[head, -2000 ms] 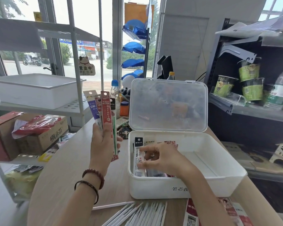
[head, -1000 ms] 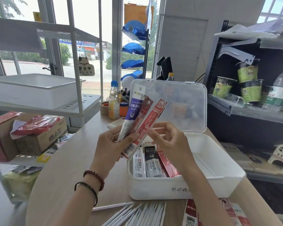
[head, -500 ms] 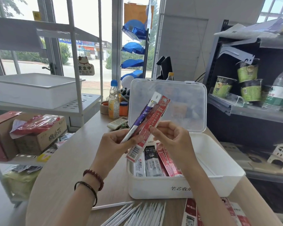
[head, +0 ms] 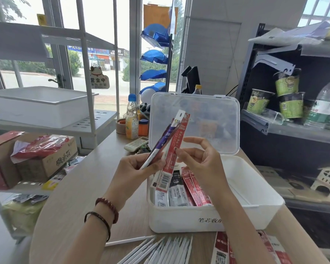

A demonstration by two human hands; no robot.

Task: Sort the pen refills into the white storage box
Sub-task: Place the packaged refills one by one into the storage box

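Left hand (head: 135,168) clasps slim purple-and-white refill packet (head: 164,141) above white plastic storage box's (head: 171,216) left edge. Right hand (head: 196,159) pinches long red refill packet (head: 176,147) mid-length. Best: draw it free sideways, lay flat beside red packets (head: 196,189) inside.

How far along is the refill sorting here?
Done: several packs sit inside the white storage box. In hand: the left hand grips a purple pack, the right hand pinches a red pack. Left: loose white refills and more packs on the table.
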